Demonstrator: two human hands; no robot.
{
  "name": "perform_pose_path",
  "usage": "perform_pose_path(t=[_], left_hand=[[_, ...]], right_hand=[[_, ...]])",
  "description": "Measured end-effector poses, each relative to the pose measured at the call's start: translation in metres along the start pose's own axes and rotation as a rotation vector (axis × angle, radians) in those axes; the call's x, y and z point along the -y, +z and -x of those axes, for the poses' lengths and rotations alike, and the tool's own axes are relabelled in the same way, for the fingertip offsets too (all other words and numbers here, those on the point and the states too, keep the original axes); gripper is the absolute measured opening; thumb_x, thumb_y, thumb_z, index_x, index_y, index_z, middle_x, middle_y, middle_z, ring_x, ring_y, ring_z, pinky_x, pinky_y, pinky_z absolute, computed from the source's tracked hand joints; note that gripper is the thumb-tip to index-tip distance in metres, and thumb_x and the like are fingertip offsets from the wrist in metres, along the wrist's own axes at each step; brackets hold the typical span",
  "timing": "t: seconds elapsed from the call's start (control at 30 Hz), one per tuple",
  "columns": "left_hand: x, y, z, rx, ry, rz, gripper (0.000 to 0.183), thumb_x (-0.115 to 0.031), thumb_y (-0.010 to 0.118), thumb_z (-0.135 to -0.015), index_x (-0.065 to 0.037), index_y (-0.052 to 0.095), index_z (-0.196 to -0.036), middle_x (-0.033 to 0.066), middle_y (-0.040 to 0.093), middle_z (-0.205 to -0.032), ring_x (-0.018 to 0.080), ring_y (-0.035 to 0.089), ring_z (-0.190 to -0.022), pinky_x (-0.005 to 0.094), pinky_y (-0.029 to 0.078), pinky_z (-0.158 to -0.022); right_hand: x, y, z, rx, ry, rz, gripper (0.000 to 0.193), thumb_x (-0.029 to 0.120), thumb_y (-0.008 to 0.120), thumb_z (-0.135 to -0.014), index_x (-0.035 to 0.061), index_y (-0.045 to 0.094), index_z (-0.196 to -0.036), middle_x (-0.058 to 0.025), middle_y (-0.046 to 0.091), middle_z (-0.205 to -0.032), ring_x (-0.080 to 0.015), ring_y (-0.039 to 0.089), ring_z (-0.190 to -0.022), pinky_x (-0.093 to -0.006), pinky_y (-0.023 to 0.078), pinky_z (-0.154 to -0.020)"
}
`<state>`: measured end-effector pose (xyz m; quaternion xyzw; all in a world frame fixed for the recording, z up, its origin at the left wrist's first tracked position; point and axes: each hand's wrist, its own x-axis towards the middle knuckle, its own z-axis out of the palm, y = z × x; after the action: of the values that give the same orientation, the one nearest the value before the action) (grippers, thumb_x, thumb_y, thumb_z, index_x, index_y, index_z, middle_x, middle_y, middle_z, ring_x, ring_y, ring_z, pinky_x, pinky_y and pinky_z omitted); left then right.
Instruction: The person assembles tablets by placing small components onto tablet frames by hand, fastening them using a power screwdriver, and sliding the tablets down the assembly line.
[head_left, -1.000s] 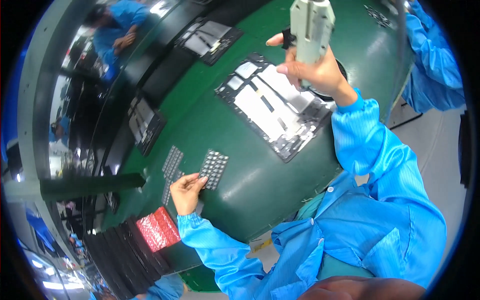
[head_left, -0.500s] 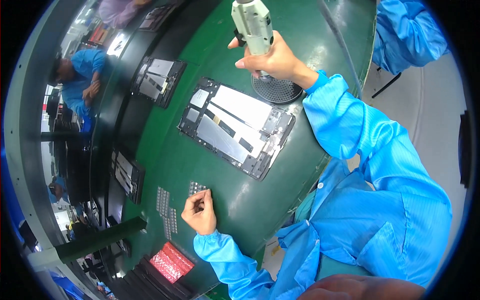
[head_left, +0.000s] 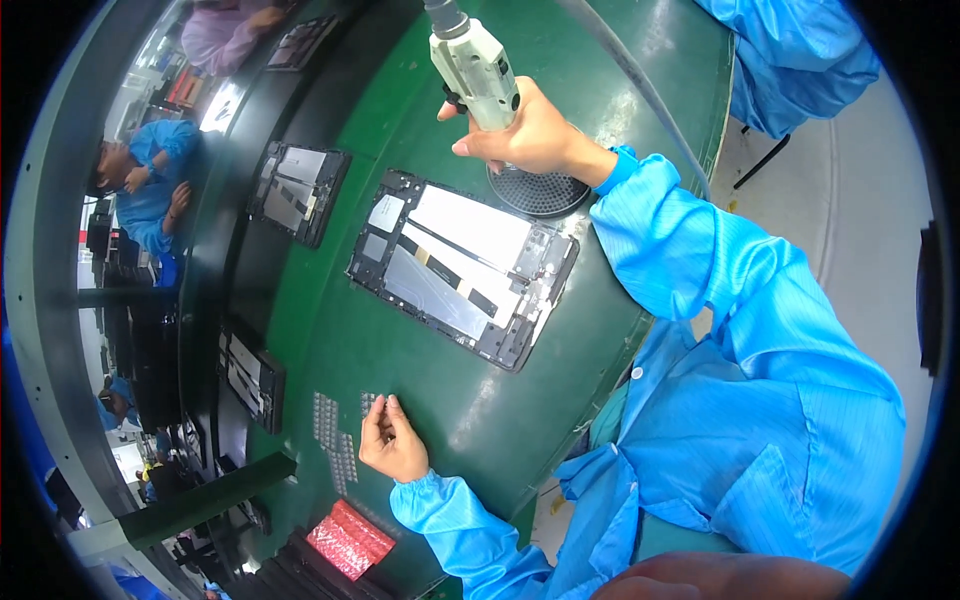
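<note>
In the upper middle, my right hand (head_left: 530, 135) is wrapped round a pale green electric screwdriver (head_left: 478, 75), holding it upright. Its lower end is hidden behind my hand, above a round black dish with a perforated surface (head_left: 540, 190). An opened tablet (head_left: 455, 270), its silver battery panels showing, lies on the green table (head_left: 450, 400) below it. My left hand (head_left: 395, 445) is beside a small grey strip of parts (head_left: 367, 402), thumb and forefinger close together in a pinch. Whatever they hold is too small to make out. More grey strips (head_left: 335, 440) lie to its left.
Another opened tablet (head_left: 298, 192) lies at the far left, and one more (head_left: 250, 380) below it. A red bubble-wrap packet (head_left: 350, 540) rests near black trays (head_left: 300, 575). A grey cable (head_left: 640, 85) crosses the upper right. A person in a blue sleeve (head_left: 800, 60) is beyond.
The whole view has shifted slightly. My left hand has turned, its pinched fingertips now pointing up beside the strip. My right hand still holds the screwdriver above the dish.
</note>
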<state>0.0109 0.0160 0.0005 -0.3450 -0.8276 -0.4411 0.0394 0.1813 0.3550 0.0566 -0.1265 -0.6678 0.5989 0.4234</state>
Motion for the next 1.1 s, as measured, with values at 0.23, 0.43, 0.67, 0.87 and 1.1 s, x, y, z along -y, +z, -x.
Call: perform_pose_path(t=[0.23,0.43,0.67,0.87,1.1], left_hand=[[0.008,0.001,-0.010,-0.100,0.018,0.004,0.014,-0.005,0.066,-0.080,0.005,0.065,-0.090,0.0051,0.060,-0.068,0.0069,0.048,-0.054,0.0207,0.040,-0.049],[0.011,0.005,-0.013,-0.092,0.060,0.002,0.011,-0.005,0.066,-0.079,0.002,0.066,-0.088,0.0057,0.059,-0.066,0.0082,0.052,-0.055,0.0213,0.042,-0.049],[0.007,-0.001,-0.011,-0.128,-0.058,0.049,0.015,-0.005,0.063,-0.082,0.002,0.064,-0.095,0.0064,0.057,-0.068,0.0079,0.051,-0.053,0.0209,0.040,-0.047],[0.000,-0.006,-0.012,-0.063,-0.004,-0.047,0.013,-0.004,0.062,-0.081,0.001,0.065,-0.092,0.0073,0.057,-0.066,0.0105,0.051,-0.052,0.0235,0.042,-0.050],[-0.001,-0.005,-0.012,-0.064,0.014,-0.035,0.012,-0.004,0.063,-0.081,0.000,0.066,-0.091,0.0076,0.060,-0.068,0.0106,0.051,-0.052,0.0240,0.041,-0.050]], right_hand=[[0.016,0.013,0.002,-0.058,-0.134,-0.049,0.026,0.001,0.067,-0.074,-0.0045,0.057,-0.097,-0.0018,0.054,-0.057,-0.0095,0.053,-0.045,-0.0231,0.041,-0.042],[0.043,0.075,0.028,0.111,-0.044,-0.226,0.032,0.001,0.067,-0.074,-0.0063,0.053,-0.102,-0.0030,0.055,-0.056,-0.0099,0.053,-0.045,-0.0231,0.042,-0.042],[0.036,0.136,0.055,0.371,0.114,-0.316,0.032,-0.001,0.067,-0.074,-0.0035,0.053,-0.101,-0.0034,0.057,-0.061,-0.0084,0.053,-0.046,-0.0214,0.042,-0.042],[0.024,0.139,0.060,0.414,0.134,-0.206,0.031,-0.001,0.066,-0.074,-0.0019,0.053,-0.102,-0.0012,0.054,-0.059,-0.0070,0.052,-0.046,-0.0211,0.040,-0.041],[0.022,0.140,0.062,0.414,0.171,-0.195,0.030,-0.001,0.066,-0.074,-0.0019,0.054,-0.102,-0.0004,0.053,-0.055,-0.0066,0.050,-0.044,-0.0209,0.039,-0.042]])
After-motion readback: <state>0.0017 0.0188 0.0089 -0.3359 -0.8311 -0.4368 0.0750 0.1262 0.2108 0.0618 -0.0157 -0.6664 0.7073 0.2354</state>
